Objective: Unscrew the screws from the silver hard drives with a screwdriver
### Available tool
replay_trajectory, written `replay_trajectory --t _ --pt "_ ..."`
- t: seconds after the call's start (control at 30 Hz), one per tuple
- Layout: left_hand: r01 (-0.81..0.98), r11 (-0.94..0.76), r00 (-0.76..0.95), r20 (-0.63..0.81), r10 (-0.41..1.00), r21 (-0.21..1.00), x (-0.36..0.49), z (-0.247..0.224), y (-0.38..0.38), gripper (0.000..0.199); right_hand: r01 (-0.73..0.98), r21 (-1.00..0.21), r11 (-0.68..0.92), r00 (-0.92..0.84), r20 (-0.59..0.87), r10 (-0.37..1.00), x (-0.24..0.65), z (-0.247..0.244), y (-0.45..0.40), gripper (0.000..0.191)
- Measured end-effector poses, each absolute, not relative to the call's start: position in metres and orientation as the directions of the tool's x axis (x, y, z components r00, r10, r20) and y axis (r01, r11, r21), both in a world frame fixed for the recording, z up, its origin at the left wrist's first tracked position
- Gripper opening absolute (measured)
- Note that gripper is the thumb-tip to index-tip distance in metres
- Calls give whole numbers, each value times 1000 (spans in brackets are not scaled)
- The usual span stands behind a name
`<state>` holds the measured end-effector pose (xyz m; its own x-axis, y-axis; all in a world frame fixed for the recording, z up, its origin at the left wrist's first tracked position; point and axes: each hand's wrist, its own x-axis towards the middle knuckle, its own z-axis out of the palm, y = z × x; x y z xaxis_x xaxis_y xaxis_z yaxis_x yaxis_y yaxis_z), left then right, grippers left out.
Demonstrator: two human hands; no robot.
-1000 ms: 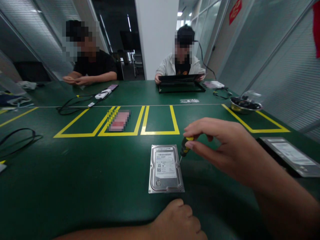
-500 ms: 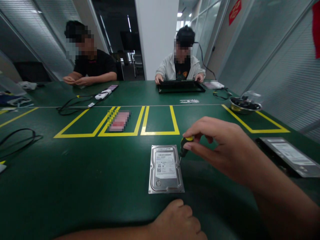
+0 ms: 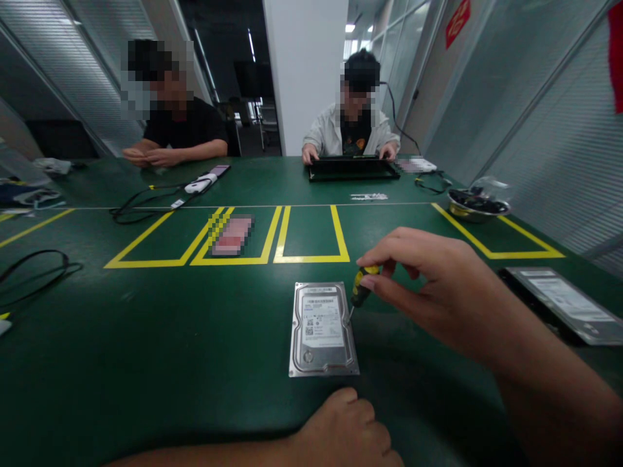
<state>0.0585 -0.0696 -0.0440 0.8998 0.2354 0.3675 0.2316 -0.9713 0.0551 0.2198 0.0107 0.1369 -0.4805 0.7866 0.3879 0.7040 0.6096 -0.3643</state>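
Observation:
A silver hard drive (image 3: 323, 329) with a white label lies flat on the green table in front of me. My right hand (image 3: 413, 272) pinches the yellow and black handle of a small screwdriver (image 3: 361, 290) between thumb and fingers. The screwdriver leans to the right, its tip at the drive's right edge, about halfway along; whether it sits in a screw is too small to tell. Below the drive, my left hand (image 3: 348, 431) rests on the table as a closed fist, apart from the drive. No object shows in that fist; its palm is hidden.
Another hard drive (image 3: 567, 305) lies at the right. A metal bowl (image 3: 477, 206) of dark parts stands behind it. Yellow tape (image 3: 311, 259) marks boxes on the table; a phone (image 3: 233, 235) lies in one. Across the table sit two people, one holding a black frame (image 3: 354, 170).
The screwdriver handle has turned a little in my right fingers, showing more yellow, and leans slightly further right. My left hand and the hard drive stay put.

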Motion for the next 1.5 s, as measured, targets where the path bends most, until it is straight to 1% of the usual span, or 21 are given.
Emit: replay_trajectory --t 0.1,0.17,0.4,0.7,0.83,0.93,1.1,1.2,1.37,1.5 --pt "233 -971 918 317 239 58 59 -44 -70 31 697 -361 620 -481 405 777 219 137 10 10" --pt "234 -970 920 309 242 64 59 -44 -70 32 691 -363 625 -481 415 772 219 136 9 13" --pt "236 -969 910 333 246 70 59 -41 -69 32 700 -365 614 -474 406 781 219 136 11 8" --pt "239 -969 894 374 248 70 59 -43 -70 35 709 -360 607 -459 418 784 221 136 10 10" --pt "242 -967 905 339 256 85 59 -41 -70 34 689 -370 624 -480 412 775 220 138 10 11" --pt "245 -965 910 323 260 87 59 -39 -70 34 704 -369 607 -473 394 788 219 139 10 10" --pt "244 -966 931 258 259 92 60 -39 -70 39 712 -376 593 -448 407 796 218 139 8 8" --pt "251 -965 923 281 263 79 60 -40 -71 41 706 -373 602 -460 405 790 218 139 9 7" --pt "251 -965 908 327 260 71 60 -38 -70 39 708 -357 609 -468 407 784 219 138 10 10" --pt "254 -965 898 354 261 69 59 -37 -71 39 707 -375 599 -458 402 793 218 139 9 7"
